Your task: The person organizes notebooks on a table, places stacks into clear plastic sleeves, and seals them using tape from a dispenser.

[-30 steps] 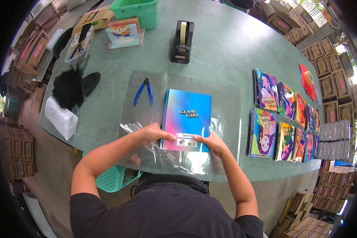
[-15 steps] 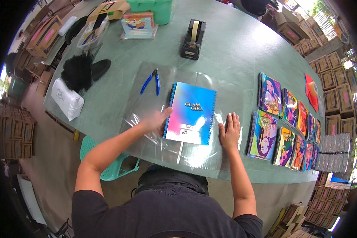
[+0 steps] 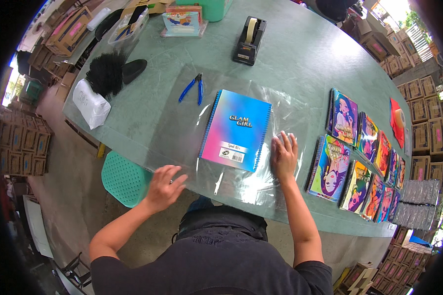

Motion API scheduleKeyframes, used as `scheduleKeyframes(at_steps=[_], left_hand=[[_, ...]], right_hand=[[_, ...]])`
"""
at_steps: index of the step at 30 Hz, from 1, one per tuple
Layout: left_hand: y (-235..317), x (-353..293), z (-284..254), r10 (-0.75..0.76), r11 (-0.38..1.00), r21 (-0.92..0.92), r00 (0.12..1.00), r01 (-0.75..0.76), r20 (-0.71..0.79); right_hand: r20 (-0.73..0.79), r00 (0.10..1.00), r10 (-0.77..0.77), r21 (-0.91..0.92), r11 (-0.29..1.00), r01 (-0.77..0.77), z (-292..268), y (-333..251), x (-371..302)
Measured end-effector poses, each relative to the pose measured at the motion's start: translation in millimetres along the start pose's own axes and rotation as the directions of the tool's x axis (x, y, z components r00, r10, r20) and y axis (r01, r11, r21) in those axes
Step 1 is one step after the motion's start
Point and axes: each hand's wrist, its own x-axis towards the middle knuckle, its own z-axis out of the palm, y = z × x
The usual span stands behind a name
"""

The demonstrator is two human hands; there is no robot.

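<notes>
Two spiral notebooks seem to be stacked in front of me; the top one is a blue and pink notebook point(image 3: 234, 132) with wire coils along both sides. It lies on a clear plastic sheet point(image 3: 174, 132). My left hand point(image 3: 165, 189) hovers at the table's near edge, fingers apart and holding nothing, with a ring on one finger. Against the plastic just right of the notebook rests my right hand point(image 3: 284, 156), its fingers stretched out. Blue-handled cutting pliers point(image 3: 192, 90) lie on the sheet's far left part, beyond the notebook.
At the right stand two rows of colourful notebooks point(image 3: 329, 169) and a red item with a tape roll point(image 3: 398, 123). A tape dispenser point(image 3: 250, 42) sits farther back. On the left are a black brush point(image 3: 110, 73) and a white packet point(image 3: 91, 104). A green stool point(image 3: 125, 179) is below.
My left hand has left the notebook's left edge and drawn back toward the table's near edge. My right hand stays beside the notebook. The whole view has shifted slightly.
</notes>
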Motion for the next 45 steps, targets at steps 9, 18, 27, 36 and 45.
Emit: scheduleKeyframes(at_steps=[9, 18, 27, 36, 45], left_hand=[[74.0, 52.0, 59.0, 0.017, 0.903, -0.429, 0.999, -0.035, -0.046], [7.8, 142.9, 26.4, -0.237, 0.936, -0.322, 0.931, 0.142, -0.278], [-36.4, 195.4, 85.4, -0.358, 0.888, -0.358, 0.922, 0.287, -0.147], [-34.3, 200.8, 74.9, 0.399, 0.91, 0.018, 0.861, -0.415, -0.316], [-38.1, 205.2, 79.8, 0.249, 0.949, -0.129, 0.935, -0.287, -0.253]], right_hand=[[0.939, 0.319, 0.126, 0.341, -0.253, -0.905, -83.4, 33.8, -23.2], [0.861, 0.49, 0.137, 0.498, -0.028, -0.867, -77.6, 30.8, 16.3], [0.769, 0.588, -0.251, 0.294, 0.956, 0.024, -70.6, -109.9, 110.7], [0.8, 0.574, -0.175, 0.337, 0.923, -0.188, -24.5, -130.0, 105.4], [0.329, 0.944, 0.011, 0.727, 0.635, -0.261, -20.0, -80.3, 85.0]])
